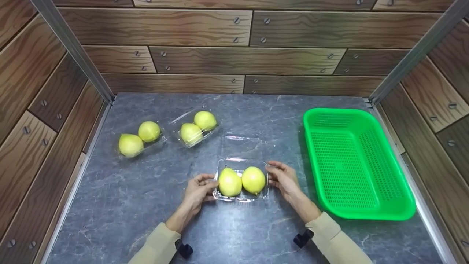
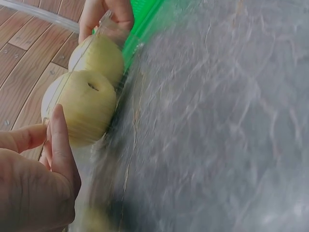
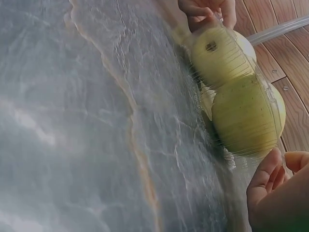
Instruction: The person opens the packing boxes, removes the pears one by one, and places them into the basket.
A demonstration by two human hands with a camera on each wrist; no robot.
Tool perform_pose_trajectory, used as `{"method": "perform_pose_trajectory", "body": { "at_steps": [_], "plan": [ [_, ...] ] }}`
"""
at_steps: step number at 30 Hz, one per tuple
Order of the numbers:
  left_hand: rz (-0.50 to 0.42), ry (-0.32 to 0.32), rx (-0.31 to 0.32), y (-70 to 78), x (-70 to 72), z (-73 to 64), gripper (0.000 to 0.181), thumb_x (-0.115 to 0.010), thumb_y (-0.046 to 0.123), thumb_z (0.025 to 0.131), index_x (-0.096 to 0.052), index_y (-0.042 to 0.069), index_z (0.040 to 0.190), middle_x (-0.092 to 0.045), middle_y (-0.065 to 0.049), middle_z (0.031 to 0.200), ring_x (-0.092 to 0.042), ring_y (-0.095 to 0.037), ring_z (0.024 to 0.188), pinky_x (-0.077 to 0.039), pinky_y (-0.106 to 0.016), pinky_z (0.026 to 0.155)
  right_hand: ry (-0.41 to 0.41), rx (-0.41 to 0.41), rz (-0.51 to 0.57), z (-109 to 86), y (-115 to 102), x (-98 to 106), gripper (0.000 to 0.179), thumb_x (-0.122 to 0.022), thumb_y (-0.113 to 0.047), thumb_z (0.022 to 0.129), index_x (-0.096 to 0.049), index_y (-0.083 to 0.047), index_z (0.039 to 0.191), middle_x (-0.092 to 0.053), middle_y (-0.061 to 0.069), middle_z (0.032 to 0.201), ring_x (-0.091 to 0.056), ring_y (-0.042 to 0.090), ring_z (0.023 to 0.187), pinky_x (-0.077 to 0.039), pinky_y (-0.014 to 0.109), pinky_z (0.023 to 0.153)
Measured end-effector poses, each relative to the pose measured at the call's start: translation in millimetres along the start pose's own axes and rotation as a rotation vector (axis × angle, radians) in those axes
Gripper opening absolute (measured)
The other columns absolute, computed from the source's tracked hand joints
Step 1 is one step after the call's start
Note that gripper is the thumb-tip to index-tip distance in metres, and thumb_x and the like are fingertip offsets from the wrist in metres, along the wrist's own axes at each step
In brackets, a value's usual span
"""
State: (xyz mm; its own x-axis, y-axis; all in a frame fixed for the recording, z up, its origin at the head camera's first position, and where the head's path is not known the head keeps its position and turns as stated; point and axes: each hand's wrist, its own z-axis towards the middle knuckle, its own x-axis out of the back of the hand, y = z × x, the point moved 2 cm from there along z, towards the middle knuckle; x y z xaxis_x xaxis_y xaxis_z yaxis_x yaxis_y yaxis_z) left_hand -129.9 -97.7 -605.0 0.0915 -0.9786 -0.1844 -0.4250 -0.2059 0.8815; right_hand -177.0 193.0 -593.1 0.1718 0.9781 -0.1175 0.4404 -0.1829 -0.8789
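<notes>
A clear plastic clamshell box point(image 1: 242, 198) sits on the table in front of me, its lid point(image 1: 243, 145) folded back away from me. Two yellow-green pears point(image 1: 230, 182) lie side by side in its base. My left hand point(image 1: 198, 192) pinches the box's left rim between thumb and fingers, as the left wrist view also shows at the hand point(image 2: 43, 164). On the opposite side, my right hand point(image 1: 285, 179) pinches the right rim; the right wrist view shows its thumb and finger meeting at the plastic edge.
Two more clear boxes, each with two pears, stand at the back left: one box point(image 1: 188, 144) near the middle, another point(image 1: 154, 146) farther left. A green plastic basket point(image 1: 311, 161) takes up the right side. Wood-patterned walls point(image 1: 201, 27) enclose the grey marbled table point(image 1: 128, 209).
</notes>
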Motion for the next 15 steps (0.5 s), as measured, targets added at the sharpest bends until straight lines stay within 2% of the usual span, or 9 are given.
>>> {"method": "perform_pose_trajectory", "body": {
  "at_steps": [8,15],
  "plan": [
    [-0.023,-0.028,0.006,-3.2,-8.6,-4.1,0.04,-0.078,0.004,0.09,-0.061,-0.005,0.125,-0.067,0.002,0.084,-0.063,-0.008,0.065,-0.062,-0.022,0.053,0.023,0.034,-0.036,7.0,-4.5,2.5,0.036,-0.071,-0.004,0.096,-0.064,0.006,0.131,-0.067,-0.005,0.084,-0.059,0.007,0.065,-0.053,0.016,0.054],
    [-0.039,-0.037,0.013,-3.9,-12.8,-6.0,0.04,-0.077,0.004,0.092,-0.06,-0.005,0.127,-0.066,0.002,0.083,-0.064,-0.008,0.066,-0.063,-0.023,0.056,0.029,0.041,-0.042,9.0,-7.7,4.2,0.04,-0.071,-0.003,0.096,-0.063,0.008,0.134,-0.067,-0.005,0.082,-0.057,0.007,0.064,-0.05,0.015,0.052]
  ]
}}
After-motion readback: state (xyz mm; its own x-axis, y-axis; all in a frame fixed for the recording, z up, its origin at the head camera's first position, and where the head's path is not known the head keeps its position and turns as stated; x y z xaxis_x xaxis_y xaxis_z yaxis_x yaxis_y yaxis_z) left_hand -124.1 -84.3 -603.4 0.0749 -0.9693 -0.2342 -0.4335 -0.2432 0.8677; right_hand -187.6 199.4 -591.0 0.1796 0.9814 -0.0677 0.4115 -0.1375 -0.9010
